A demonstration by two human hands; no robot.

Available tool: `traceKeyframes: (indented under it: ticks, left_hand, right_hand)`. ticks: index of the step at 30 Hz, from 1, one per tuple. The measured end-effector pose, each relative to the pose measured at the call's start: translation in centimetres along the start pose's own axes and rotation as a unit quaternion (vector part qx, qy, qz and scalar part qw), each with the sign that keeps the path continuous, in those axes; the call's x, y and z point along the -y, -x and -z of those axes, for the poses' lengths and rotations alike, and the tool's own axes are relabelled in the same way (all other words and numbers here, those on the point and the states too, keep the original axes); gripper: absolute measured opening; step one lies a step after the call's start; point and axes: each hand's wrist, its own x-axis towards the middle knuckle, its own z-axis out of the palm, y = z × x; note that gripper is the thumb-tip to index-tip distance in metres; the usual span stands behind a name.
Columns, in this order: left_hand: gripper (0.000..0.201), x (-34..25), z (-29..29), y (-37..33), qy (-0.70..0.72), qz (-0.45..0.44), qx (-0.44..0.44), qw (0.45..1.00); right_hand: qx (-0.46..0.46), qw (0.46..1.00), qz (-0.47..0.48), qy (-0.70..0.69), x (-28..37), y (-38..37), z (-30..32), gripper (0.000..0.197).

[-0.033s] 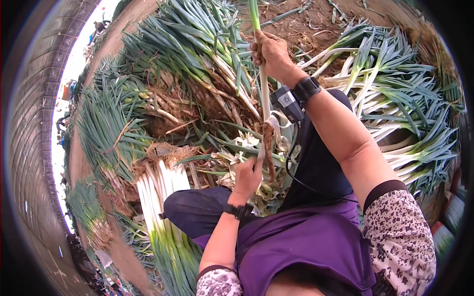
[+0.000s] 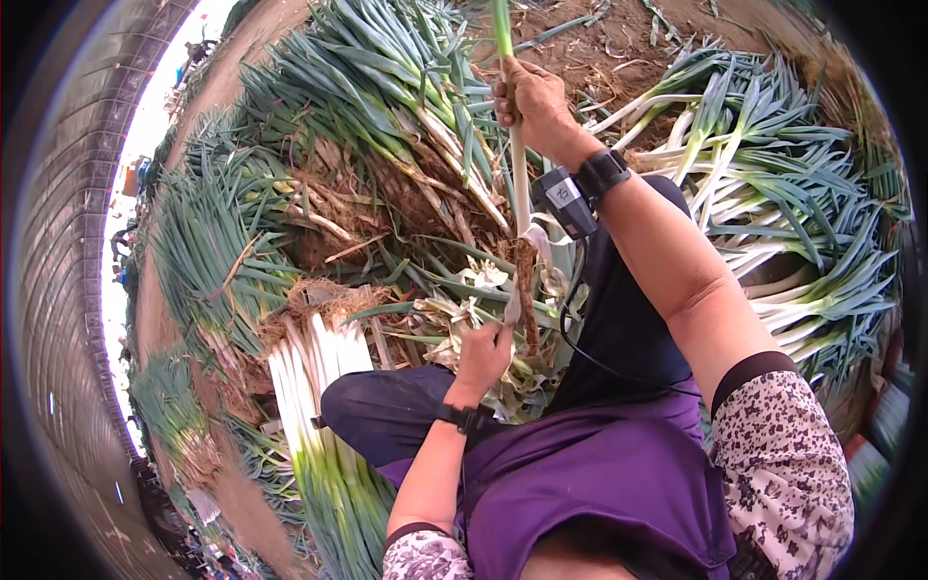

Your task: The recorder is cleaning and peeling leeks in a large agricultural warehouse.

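My right hand (image 2: 530, 101) is shut around a long green onion (image 2: 520, 184) and holds it upright, green top up and dirty roots (image 2: 527, 300) down over my lap. Below it, my left hand (image 2: 483, 353) pinches a strip of the onion's loose outer skin just beside the roots. A small grey device (image 2: 565, 201) with a black cable sits by the black band on my right wrist. Another black band (image 2: 469, 418) circles my left wrist.
A big heap of uncleaned green onions (image 2: 387, 126) with soil lies ahead and to the left. Cleaned white stalks (image 2: 319, 387) lie in a row by my left knee. More onions (image 2: 773, 193) fan out on the right. Peeled skins (image 2: 454, 309) cover my lap, above a purple apron (image 2: 599, 483).
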Motion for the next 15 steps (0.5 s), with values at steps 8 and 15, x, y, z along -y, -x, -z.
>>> traceKeyframes:
  ticks: [8, 15]
  left_hand:
    - [0.044, -5.0, 5.0, -8.1, 0.062, -0.068, -0.104, 0.99]
    - [0.026, -7.6, 2.3, -8.6, 0.428, 0.12, 0.016, 0.896]
  right_hand:
    - [0.126, 0.978, -0.125, -0.107, -0.6, 0.4, 2.7, 0.025]
    - [0.089, 0.977, -0.192, 0.024, -0.6, 4.7, 0.3, 0.034]
